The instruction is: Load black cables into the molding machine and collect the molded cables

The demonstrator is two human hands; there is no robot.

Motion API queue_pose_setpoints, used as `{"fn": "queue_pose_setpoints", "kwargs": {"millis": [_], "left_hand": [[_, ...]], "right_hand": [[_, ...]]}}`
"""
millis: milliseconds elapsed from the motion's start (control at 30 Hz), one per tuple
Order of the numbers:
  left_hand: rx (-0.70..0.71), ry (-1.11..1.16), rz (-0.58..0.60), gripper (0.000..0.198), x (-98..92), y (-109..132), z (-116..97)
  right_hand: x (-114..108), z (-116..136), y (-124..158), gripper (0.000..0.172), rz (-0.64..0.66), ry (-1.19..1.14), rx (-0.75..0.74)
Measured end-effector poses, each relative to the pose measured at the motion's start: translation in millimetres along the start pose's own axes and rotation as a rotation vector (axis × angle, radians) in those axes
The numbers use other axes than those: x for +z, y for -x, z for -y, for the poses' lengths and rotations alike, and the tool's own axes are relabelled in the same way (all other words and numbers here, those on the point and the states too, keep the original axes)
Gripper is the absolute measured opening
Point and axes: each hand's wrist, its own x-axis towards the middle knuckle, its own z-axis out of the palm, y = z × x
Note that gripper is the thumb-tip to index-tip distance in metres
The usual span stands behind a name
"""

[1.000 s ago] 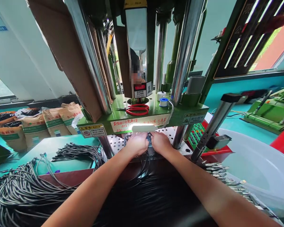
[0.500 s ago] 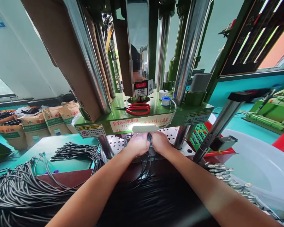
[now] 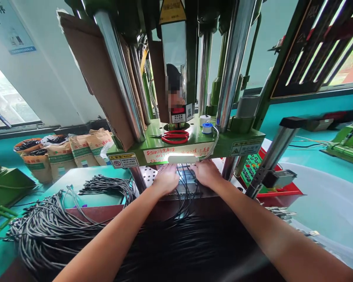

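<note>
Both my hands reach under the green plate (image 3: pixel 241 137) of a vertical press. My left hand (image 3: pixel 165 178) lies flat, fingers stretched forward, on the left side of a dark mould block (image 3: pixel 186 181). My right hand (image 3: pixel 205 172) lies flat on its right side, fingers extended. Several black cables (image 3: pixel 184 196) run from the mould between my hands and hang down over the front edge toward me. A lit white lamp bar (image 3: pixel 182 159) sits just above my fingers.
Red scissors (image 3: pixel 174 136) and a solder spool (image 3: pixel 206 127) lie on the green plate. Chrome columns (image 3: pixel 122 74) rise around it. A pile of black cables (image 3: pixel 44 231) lies at left, paper sacks (image 3: pixel 61 154) behind, a white tub (image 3: pixel 323 203) at right, a red control panel (image 3: pixel 250 166) beside the press.
My hands have moved apart from a close pinch at the mould's middle and now lie flat on either side of it. The view has shifted slightly left and up.
</note>
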Motion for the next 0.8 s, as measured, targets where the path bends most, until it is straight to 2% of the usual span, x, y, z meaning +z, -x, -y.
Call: {"fn": "queue_pose_setpoints", "kwargs": {"millis": [200, 367, 800], "left_hand": [[-0.060, -0.015, 0.041, 0.057, 12.0, 10, 0], [-0.105, -0.012, 0.044, 0.057, 16.5, 5, -4], [-0.206, 0.031, 0.038, 0.054, 25.0, -8, -5]], "right_hand": [[15, 21, 10, 0.044, -0.017, -0.030, -0.128], [25, 26, 10, 0.045, -0.034, -0.028, -0.094], [31, 27, 4, 0.045, 0.003, -0.083, -0.017]]}}
